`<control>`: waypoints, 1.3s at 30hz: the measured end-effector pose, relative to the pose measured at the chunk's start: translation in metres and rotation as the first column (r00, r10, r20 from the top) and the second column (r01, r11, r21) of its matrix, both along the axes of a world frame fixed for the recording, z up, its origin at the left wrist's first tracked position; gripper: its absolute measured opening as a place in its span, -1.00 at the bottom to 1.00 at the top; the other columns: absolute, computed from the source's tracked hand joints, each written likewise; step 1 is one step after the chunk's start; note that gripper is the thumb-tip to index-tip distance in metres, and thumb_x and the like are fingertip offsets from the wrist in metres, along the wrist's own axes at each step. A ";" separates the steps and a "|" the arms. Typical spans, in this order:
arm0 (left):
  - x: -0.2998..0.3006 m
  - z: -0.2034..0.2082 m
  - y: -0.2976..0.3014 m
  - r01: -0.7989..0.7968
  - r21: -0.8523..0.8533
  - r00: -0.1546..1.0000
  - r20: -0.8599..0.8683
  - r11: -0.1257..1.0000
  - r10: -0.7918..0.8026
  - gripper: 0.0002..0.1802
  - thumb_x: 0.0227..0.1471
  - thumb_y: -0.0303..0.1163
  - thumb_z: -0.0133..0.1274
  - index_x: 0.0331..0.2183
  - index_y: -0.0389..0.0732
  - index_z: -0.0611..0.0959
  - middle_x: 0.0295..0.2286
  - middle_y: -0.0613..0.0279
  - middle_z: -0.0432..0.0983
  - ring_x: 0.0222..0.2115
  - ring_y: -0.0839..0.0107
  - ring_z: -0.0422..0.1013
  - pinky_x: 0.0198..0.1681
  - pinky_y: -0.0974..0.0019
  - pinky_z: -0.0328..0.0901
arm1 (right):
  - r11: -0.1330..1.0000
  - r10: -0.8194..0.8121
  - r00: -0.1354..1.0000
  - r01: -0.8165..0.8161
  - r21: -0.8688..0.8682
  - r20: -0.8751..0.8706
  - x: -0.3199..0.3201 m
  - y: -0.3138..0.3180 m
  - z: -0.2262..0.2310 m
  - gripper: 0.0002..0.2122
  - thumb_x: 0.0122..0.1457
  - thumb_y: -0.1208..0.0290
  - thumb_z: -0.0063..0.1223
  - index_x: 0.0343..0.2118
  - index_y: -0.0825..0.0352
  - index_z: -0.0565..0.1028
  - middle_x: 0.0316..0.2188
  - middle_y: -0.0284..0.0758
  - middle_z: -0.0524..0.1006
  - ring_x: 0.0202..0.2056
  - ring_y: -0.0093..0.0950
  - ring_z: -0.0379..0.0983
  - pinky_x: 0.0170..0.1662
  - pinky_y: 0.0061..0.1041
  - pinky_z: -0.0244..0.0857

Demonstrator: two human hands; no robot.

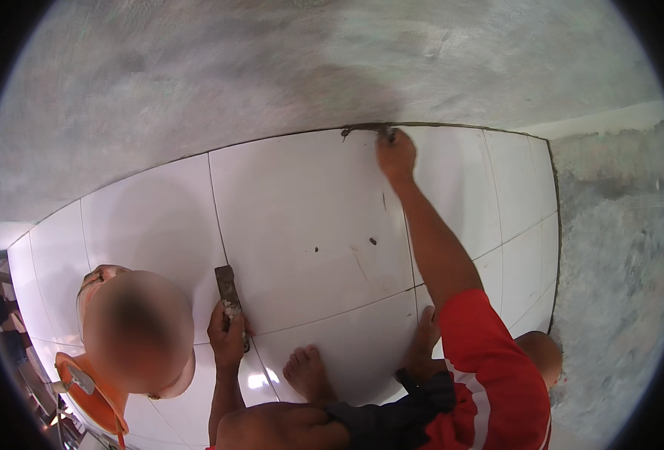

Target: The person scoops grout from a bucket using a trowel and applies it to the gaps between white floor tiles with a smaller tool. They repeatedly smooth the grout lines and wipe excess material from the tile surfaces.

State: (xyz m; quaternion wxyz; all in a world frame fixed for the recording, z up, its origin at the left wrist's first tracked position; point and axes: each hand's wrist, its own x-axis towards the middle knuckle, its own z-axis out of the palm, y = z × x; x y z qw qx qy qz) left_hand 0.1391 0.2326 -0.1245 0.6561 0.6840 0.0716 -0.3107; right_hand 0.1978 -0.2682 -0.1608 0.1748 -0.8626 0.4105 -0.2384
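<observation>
My right hand [396,159] reaches to the far edge of the floor, closed round a small tool [387,136] whose kind is mostly hidden by the fingers. Its tip is at the joint between wall and floor, where a dark line of wet mortar or grout [357,128] runs. My left hand [228,331] grips a narrow, flat, dark board [228,283] smeared with mortar, held just above or against the tiles; I cannot tell which. Two small dark crumbs [372,241] lie on the white floor tiles [302,202] between the hands.
A grey plastered wall [219,82] rises along the far side, and another rough wall [609,217] stands at right. At left are an orange container [114,409] with a small trowel [81,380] and a blurred round shape [137,334]. My bare foot [308,373] rests on the tiles.
</observation>
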 end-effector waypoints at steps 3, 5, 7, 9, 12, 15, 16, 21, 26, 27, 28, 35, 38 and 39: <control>0.004 0.002 0.005 0.004 0.019 1.000 -0.010 1.000 -0.003 -0.71 0.13 -0.60 -0.06 -0.07 -0.32 0.49 -0.49 0.30 0.44 -0.54 0.55 0.40 -0.48 0.42 0.34 | 0.996 -0.051 0.997 0.055 0.071 -0.052 0.009 -0.002 0.015 -0.75 0.12 0.26 0.13 -0.46 0.40 0.52 -0.51 -0.07 0.57 -0.40 -0.03 0.54 -0.27 -0.12 0.39; 0.004 0.002 -0.007 0.052 -0.009 0.998 -0.031 0.999 -0.053 -0.71 0.13 -0.60 -0.06 -0.08 -0.32 0.49 -0.49 0.30 0.44 -0.54 0.55 0.40 -0.48 0.41 0.34 | 0.989 0.068 0.997 -0.073 -0.131 -0.042 0.013 0.010 -0.015 -0.76 0.09 0.31 0.12 -0.41 0.44 0.51 -0.38 0.01 0.56 -0.29 0.01 0.52 -0.18 -0.06 0.39; 0.005 0.004 0.003 -0.007 0.037 0.999 -0.033 0.999 0.009 -0.72 0.13 -0.60 -0.05 -0.09 -0.32 0.49 -0.49 0.31 0.43 -0.54 0.55 0.40 -0.48 0.41 0.35 | 0.975 0.213 0.977 -0.213 -0.065 -0.008 0.043 0.068 -0.015 -0.77 0.08 0.32 0.12 -0.38 0.43 0.49 -0.36 0.00 0.54 -0.27 0.01 0.50 -0.17 -0.07 0.38; 0.004 0.003 0.006 -0.030 0.036 0.999 -0.043 0.999 0.032 -0.74 0.12 -0.60 -0.05 -0.10 -0.32 0.49 -0.48 0.30 0.43 -0.54 0.54 0.40 -0.48 0.40 0.35 | 0.972 0.234 0.972 -0.234 0.021 -0.002 0.041 0.074 -0.008 -0.78 0.08 0.32 0.13 -0.39 0.42 0.49 -0.38 0.01 0.54 -0.29 0.02 0.50 -0.18 -0.05 0.38; 0.003 -0.001 0.007 -0.023 0.007 0.999 -0.041 1.000 0.023 -0.76 0.12 -0.60 -0.06 -0.12 -0.31 0.49 -0.48 0.30 0.43 -0.54 0.54 0.40 -0.48 0.40 0.36 | 0.996 0.083 0.996 -0.082 0.041 -0.025 0.024 0.049 -0.008 -0.80 0.08 0.33 0.12 -0.42 0.40 0.50 -0.43 0.01 0.55 -0.33 0.02 0.51 -0.21 -0.06 0.38; 0.003 0.000 0.007 0.001 -0.027 1.000 -0.028 1.000 -0.001 -0.77 0.13 -0.61 -0.06 -0.13 -0.31 0.49 -0.48 0.30 0.43 -0.54 0.54 0.39 -0.47 0.40 0.36 | 0.988 -0.090 0.996 0.086 0.128 0.021 -0.004 -0.002 0.007 -0.77 0.08 0.30 0.16 -0.51 0.40 0.53 -0.52 -0.04 0.57 -0.39 0.00 0.53 -0.28 -0.10 0.37; 0.004 -0.003 0.008 0.000 -0.040 1.000 -0.017 0.999 -0.001 -0.76 0.13 -0.61 -0.06 -0.12 -0.31 0.48 -0.48 0.30 0.43 -0.54 0.53 0.39 -0.47 0.40 0.36 | 0.992 -0.075 0.997 0.073 0.100 0.016 -0.006 -0.011 0.012 -0.77 0.10 0.30 0.14 -0.51 0.39 0.55 -0.53 -0.06 0.57 -0.38 0.00 0.53 -0.27 -0.12 0.38; 0.003 -0.003 0.001 0.022 -0.026 1.000 -0.011 0.999 -0.022 -0.72 0.14 -0.60 -0.06 -0.08 -0.32 0.48 -0.47 0.30 0.44 -0.54 0.54 0.39 -0.46 0.39 0.37 | 0.997 0.024 0.992 -0.015 0.070 -0.122 0.018 0.009 -0.018 -0.73 0.16 0.23 0.05 -0.36 0.40 0.54 -0.37 -0.01 0.57 -0.27 -0.01 0.51 -0.17 -0.03 0.36; 0.002 0.000 0.006 -0.051 0.006 0.999 -0.018 0.999 0.051 -0.71 0.14 -0.58 -0.07 -0.06 -0.33 0.48 -0.47 0.30 0.44 -0.55 0.54 0.39 -0.45 0.38 0.40 | 0.936 0.352 0.929 -0.350 -0.044 0.110 0.092 0.169 -0.016 -0.85 0.05 0.40 0.11 -0.39 0.39 0.50 -0.39 -0.05 0.53 -0.31 -0.04 0.49 -0.23 -0.07 0.38; 0.002 0.000 0.005 -0.046 0.004 0.999 -0.017 0.999 0.046 -0.71 0.13 -0.58 -0.07 -0.07 -0.33 0.48 -0.47 0.30 0.44 -0.55 0.54 0.39 -0.45 0.38 0.40 | 0.928 0.368 0.924 -0.371 0.017 0.102 0.099 0.180 -0.016 -0.83 0.06 0.38 0.11 -0.40 0.39 0.50 -0.38 -0.05 0.54 -0.32 -0.04 0.50 -0.23 -0.06 0.39; 0.001 0.000 0.003 -0.041 0.002 0.999 -0.015 0.999 0.041 -0.71 0.13 -0.58 -0.06 -0.07 -0.33 0.48 -0.47 0.30 0.44 -0.55 0.54 0.39 -0.45 0.38 0.40 | 0.925 0.369 0.919 -0.378 0.046 0.137 0.100 0.183 -0.014 -0.83 0.06 0.38 0.12 -0.41 0.40 0.50 -0.40 -0.05 0.53 -0.33 -0.06 0.50 -0.24 -0.09 0.38; 0.004 0.005 0.008 0.006 0.018 0.999 0.048 1.000 -0.007 -0.73 0.13 -0.59 -0.06 -0.10 -0.32 0.49 -0.50 0.30 0.43 -0.55 0.55 0.39 -0.46 0.40 0.37 | 0.924 0.111 0.971 -0.180 0.337 0.213 0.041 0.099 -0.021 -0.76 0.07 0.28 0.18 -0.45 0.39 0.47 -0.48 -0.06 0.49 -0.39 -0.04 0.44 -0.28 -0.07 0.29; 0.003 0.002 0.002 -0.035 -0.023 0.999 0.011 0.999 0.035 -0.75 0.13 -0.59 -0.06 -0.11 -0.32 0.49 -0.50 0.30 0.44 -0.55 0.55 0.39 -0.47 0.40 0.35 | 0.949 -0.045 0.985 -0.010 0.317 0.165 0.003 0.029 -0.002 -0.78 0.07 0.35 0.16 -0.53 0.43 0.49 -0.62 -0.15 0.54 -0.57 -0.25 0.47 -0.41 -0.26 0.33; 0.003 0.001 0.002 -0.029 -0.030 1.000 0.002 0.999 0.029 -0.74 0.13 -0.59 -0.06 -0.10 -0.32 0.50 -0.50 0.30 0.44 -0.55 0.54 0.39 -0.47 0.40 0.35 | 0.957 -0.065 0.992 0.030 0.289 0.111 0.000 0.018 0.004 -0.78 0.12 0.35 0.15 -0.55 0.39 0.52 -0.71 -0.39 0.46 -0.62 -0.56 0.32 -0.49 -0.42 0.24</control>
